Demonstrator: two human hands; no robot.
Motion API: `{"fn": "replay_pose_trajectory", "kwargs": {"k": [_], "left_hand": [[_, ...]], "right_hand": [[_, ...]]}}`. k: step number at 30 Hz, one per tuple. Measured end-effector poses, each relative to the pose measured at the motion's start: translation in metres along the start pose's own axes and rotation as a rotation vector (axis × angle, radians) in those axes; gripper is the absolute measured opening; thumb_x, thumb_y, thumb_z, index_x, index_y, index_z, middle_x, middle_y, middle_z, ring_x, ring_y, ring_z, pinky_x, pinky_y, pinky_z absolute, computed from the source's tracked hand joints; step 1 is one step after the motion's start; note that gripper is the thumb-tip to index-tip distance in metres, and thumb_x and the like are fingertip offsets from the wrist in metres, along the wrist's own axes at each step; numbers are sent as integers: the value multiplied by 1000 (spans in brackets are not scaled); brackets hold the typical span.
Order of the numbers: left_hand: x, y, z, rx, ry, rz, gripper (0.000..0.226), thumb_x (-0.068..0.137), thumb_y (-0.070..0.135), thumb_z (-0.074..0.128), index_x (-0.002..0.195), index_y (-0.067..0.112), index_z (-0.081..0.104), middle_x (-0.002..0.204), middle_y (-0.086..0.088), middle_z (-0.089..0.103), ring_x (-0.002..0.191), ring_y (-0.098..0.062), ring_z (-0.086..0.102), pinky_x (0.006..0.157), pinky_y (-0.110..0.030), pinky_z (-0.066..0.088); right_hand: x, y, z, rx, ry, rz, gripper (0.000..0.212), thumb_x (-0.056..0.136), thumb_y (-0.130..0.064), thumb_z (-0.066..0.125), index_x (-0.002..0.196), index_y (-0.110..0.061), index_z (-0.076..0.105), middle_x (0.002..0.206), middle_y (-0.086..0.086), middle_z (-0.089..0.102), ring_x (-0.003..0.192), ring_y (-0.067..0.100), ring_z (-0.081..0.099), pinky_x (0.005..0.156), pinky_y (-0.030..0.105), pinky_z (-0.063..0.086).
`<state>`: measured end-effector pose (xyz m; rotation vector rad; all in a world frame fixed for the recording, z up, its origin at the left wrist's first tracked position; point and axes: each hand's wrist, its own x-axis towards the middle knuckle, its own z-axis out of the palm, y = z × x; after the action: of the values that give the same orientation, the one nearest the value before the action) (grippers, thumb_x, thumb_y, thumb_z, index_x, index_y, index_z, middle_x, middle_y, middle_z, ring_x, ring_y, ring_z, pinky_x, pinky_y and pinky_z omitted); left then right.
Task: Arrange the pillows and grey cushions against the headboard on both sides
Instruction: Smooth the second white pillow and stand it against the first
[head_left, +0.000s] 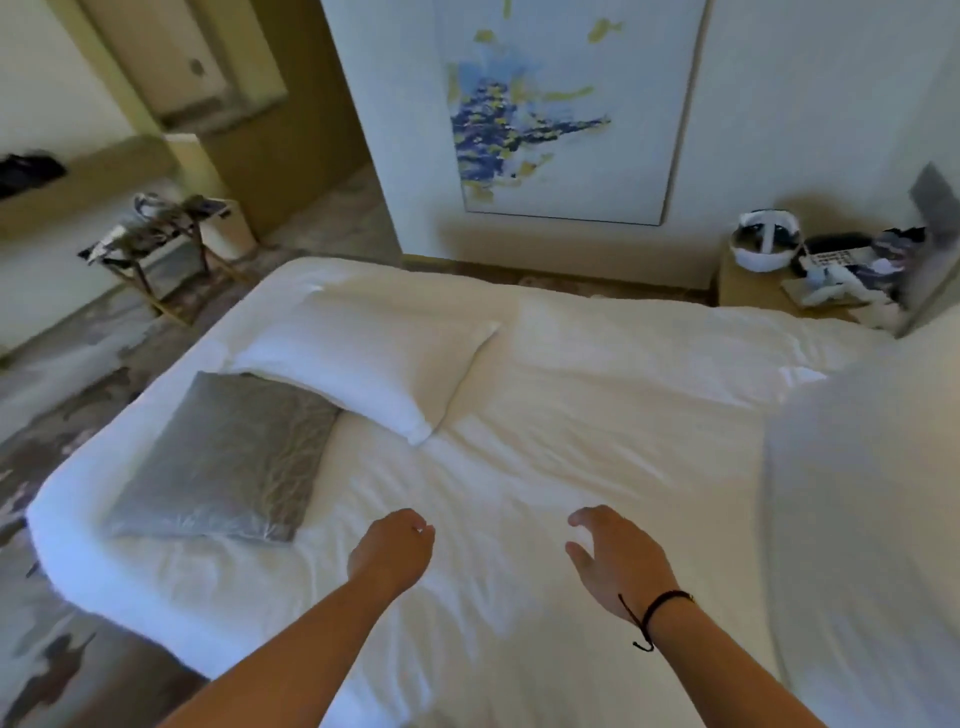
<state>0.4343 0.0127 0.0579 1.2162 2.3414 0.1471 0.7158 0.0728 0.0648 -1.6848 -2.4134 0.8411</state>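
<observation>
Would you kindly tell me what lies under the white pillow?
The pillow rests on the white duvet, and its near edge overlaps the far corner of the grey cushion. Whatever else lies beneath it is covered.

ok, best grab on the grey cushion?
Probably the near right corner of the grey cushion, from the right. It lies flat on the bed with that corner bare and closest to the left hand; its far edge is tucked under the white pillow. Both hands are empty, so the right hand could take the near edge too.
</observation>
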Motion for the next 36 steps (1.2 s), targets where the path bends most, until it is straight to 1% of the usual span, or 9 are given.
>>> {"fn": "replay_pose_trajectory", "kwargs": {"k": [3,7,13,18,22,25,28,32,36], "left_hand": [[9,-62,-17,-82,60,-68,26,92,49,48,109,37,64,111,13,67,95,-12,61,82,-30,48],[56,-133,-41,-184,109,-120,29,94,44,52,118,33,61,122,10,64,108,-12,61,91,-33,50],[167,-228,-76,-201,80,-111,38,94,39,50,131,32,52,131,5,59,115,-18,56,94,-37,47],[279,-288,-105,-120,120,-105,43,92,35,47,135,30,45,137,5,54,124,-22,47,103,-45,40],[369,-317,-104,21,142,-25,53,94,42,44,145,32,33,152,1,41,140,-26,34,113,-50,31],[430,-331,-89,114,119,17,60,97,54,34,152,35,18,164,2,14,151,-25,9,120,-55,11],[466,-355,-50,209,134,19,70,93,69,17,154,37,4,165,5,-5,151,-24,-9,119,-58,-6],[488,-376,7,300,322,64,77,92,73,11,156,31,7,165,1,-1,151,-27,-8,118,-59,-7],[514,-385,34,299,420,96,76,93,71,19,156,30,7,165,0,-1,151,-28,-5,117,-56,-12]], "right_hand": [[36,-62,28,-17,-87,-64,40,98,-40,43,137,-33,42,137,-11,50,120,14,52,100,30,43],[84,-136,71,-33,-131,-110,43,98,-37,43,140,-33,37,136,-10,51,119,15,53,98,30,44],[172,-212,133,-117,-195,-4,46,98,-36,43,142,-32,33,139,-8,47,120,14,52,99,28,43],[270,-258,174,-236,-191,-19,56,97,-40,45,148,-28,26,149,-5,35,130,15,43,106,28,37],[338,-274,201,-335,-142,-22,64,95,-42,48,150,-27,20,159,3,16,137,22,36,111,32,32],[390,-276,220,-460,-84,-71,71,94,-43,49,152,-25,12,161,10,5,140,26,30,111,34,28],[446,-272,248,-535,-47,-58,83,93,-44,50,153,-25,-4,161,14,-6,147,30,12,117,40,21],[504,-254,297,-601,-11,23,102,87,-44,59,150,-30,-20,159,14,-18,148,33,-6,114,53,23],[534,-230,332,-638,47,37,111,81,-21,68,148,-34,-19,159,13,-15,148,33,-4,103,54,38]]}}
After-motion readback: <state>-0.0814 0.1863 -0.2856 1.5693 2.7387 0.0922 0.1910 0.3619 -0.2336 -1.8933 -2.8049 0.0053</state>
